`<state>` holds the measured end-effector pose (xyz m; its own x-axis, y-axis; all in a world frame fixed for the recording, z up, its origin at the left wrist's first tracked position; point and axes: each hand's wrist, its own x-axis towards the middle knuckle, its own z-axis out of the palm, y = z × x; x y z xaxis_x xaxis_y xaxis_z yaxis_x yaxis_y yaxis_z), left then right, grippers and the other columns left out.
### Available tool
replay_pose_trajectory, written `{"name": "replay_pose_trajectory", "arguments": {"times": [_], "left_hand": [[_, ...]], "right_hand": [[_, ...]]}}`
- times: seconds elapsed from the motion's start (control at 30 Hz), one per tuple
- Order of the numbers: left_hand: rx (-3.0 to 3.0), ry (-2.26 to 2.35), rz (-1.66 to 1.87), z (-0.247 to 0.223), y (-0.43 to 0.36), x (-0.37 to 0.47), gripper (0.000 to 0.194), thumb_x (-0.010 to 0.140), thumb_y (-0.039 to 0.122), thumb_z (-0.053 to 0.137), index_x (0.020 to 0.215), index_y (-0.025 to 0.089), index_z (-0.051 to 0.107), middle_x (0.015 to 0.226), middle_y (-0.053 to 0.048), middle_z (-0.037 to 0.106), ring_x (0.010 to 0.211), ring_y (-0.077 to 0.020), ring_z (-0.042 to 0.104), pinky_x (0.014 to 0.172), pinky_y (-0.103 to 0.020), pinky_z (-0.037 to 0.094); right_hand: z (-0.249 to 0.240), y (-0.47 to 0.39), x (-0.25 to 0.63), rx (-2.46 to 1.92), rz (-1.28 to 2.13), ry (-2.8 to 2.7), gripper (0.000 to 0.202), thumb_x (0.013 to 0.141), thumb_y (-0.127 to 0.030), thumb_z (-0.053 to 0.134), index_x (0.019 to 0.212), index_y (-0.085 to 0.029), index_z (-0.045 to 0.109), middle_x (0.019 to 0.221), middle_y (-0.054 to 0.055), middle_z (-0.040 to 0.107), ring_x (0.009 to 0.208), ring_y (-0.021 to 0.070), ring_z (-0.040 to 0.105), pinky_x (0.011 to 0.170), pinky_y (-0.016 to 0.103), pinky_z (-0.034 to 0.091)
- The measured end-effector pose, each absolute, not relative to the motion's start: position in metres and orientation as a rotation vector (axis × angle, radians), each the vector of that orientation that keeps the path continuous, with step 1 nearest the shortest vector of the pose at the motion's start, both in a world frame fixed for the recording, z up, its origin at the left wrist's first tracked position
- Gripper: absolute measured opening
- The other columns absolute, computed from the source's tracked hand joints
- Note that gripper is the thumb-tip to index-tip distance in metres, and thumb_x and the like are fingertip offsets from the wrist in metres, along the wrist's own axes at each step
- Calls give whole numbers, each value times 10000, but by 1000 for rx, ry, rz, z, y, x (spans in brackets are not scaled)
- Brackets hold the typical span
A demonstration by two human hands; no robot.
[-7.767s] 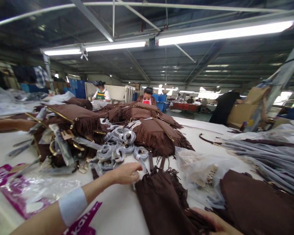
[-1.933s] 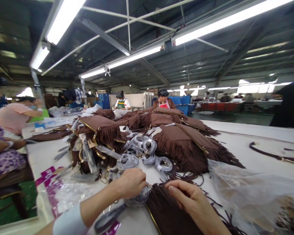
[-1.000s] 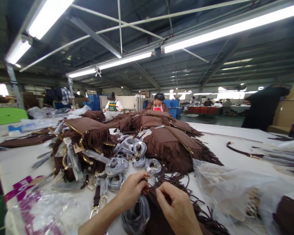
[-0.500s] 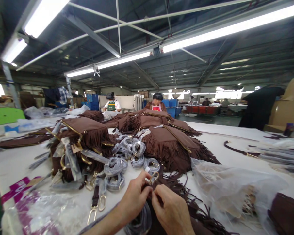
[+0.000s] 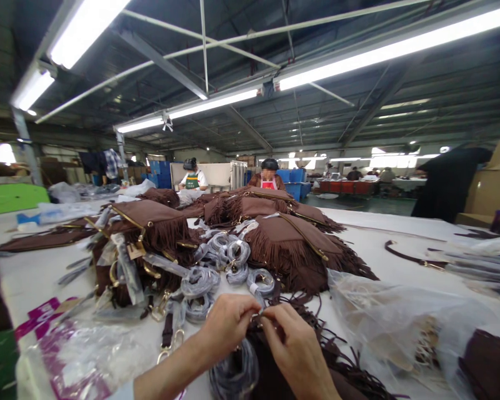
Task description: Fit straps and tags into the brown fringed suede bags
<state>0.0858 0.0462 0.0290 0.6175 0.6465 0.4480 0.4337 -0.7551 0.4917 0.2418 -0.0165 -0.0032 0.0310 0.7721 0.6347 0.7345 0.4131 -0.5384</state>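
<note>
My left hand (image 5: 232, 325) and my right hand (image 5: 295, 347) meet at their fingertips, both pinched. Between them is something small and partly pale, too little to make out. Under the hands lies a dark brown fringed bag (image 5: 337, 355), its near part running out of view. A coiled strap in clear wrap (image 5: 235, 369) rests below my left hand. Just beyond my fingers sit more wrapped strap coils (image 5: 200, 281). To the left of my left forearm, a short brown strap with a gold clasp (image 5: 168, 328) lies on the table.
Brown fringed bags with gold zips (image 5: 289, 244) are heaped across the white table (image 5: 358, 222). A clear plastic bag (image 5: 383, 311) lies at right, and crumpled packaging with purple print (image 5: 87, 350) at left. Two people (image 5: 270, 180) are at the far side.
Both hands remain pinched together. The gold ring seen by my left fingers earlier no longer shows there. My left hand's fingers have turned more sideways, and the view has shifted slightly.
</note>
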Motion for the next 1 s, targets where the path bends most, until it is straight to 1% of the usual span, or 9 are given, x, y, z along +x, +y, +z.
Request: {"name": "replay_pose_trajectory", "arguments": {"times": [0.1, 0.2, 0.37, 0.53, 0.67, 0.8, 0.83, 0.93, 1.0], "left_hand": [[2641, 741, 1101, 48, 40, 91, 213, 891, 152, 496, 889, 188, 706, 837, -41, 733, 780, -174, 680, 732, -240, 484], [2749, 562, 1311, 75, 26, 100, 218, 942, 208, 462, 1026, 187, 662, 943, -56, 731, 840, -179, 679, 788, -271, 498], [2860, 359, 1406, 104, 6, 111, 237, 963, 214, 416, 1042, 175, 635, 911, -43, 733, 811, -167, 677, 790, -299, 497], [2682, 362, 1430, 105, 2, 105, 206, 957, 197, 455, 1075, 177, 623, 891, -28, 732, 816, -147, 676, 814, -278, 492], [2590, 330, 1086, 82, 10, 82, 286, 925, 175, 512, 1209, 169, 545, 1073, -73, 699, 999, -168, 644, 890, -283, 486], [2937, 68, 421, 27, 25, 62, 442, 776, 235, 715, 1184, 166, 561, 1299, -154, 584, 1232, -292, 510, 1031, -415, 404], [3011, 10, 318, 12, 28, 60, 424, 772, 235, 720, 1163, 165, 570, 1316, -160, 571, 1255, -308, 487, 1036, -432, 393], [3125, -21, 300, -19, 35, 65, 112, 883, 171, 583, 992, 170, 608, 1236, -128, 627, 1189, -256, 543, 982, -368, 425], [3143, 19, 353, -25, 38, 71, 124, 925, 115, 484, 893, 168, 591, 1092, -105, 679, 1042, -209, 614, 895, -303, 456]], "right_hand": [[13, -22, 245, -1187, 124, -1589, 196, 937, -262, 459, 929, -201, 645, 928, 70, 645, 846, 201, 622, 759, 274, 468], [31, -31, 251, -1096, 248, -1529, 170, 912, -303, 526, 965, -209, 657, 977, 58, 665, 906, 206, 610, 797, 272, 472], [59, -48, 261, -1129, 505, -1470, 171, 848, -349, 596, 793, -210, 678, 733, -13, 650, 691, 168, 579, 629, 242, 461], [73, -62, 268, -1127, 569, -1638, 202, 860, -324, 571, 707, -215, 647, 651, -25, 593, 612, 144, 541, 570, 235, 431], [87, -77, 278, -1151, 601, -1703, 183, 889, -316, 546, 760, -218, 631, 635, -28, 585, 559, 135, 564, 528, 222, 443], [101, -95, 285, -1151, 468, -1778, 176, 910, -296, 564, 763, -220, 622, 654, -26, 576, 600, 124, 549, 551, 210, 420], [102, -99, 285, -1144, 479, -1792, 189, 919, -303, 561, 760, -220, 621, 666, -20, 586, 608, 124, 555, 557, 211, 421], [103, -111, 286, -1144, 645, -1790, 232, 937, -370, 558, 769, -218, 611, 624, -11, 603, 573, 129, 572, 554, 217, 442], [101, -121, 288, -1184, 826, -1734, 276, 927, -448, 566, 781, -215, 593, 555, -24, 568, 506, 126, 554, 511, 215, 438]]}}
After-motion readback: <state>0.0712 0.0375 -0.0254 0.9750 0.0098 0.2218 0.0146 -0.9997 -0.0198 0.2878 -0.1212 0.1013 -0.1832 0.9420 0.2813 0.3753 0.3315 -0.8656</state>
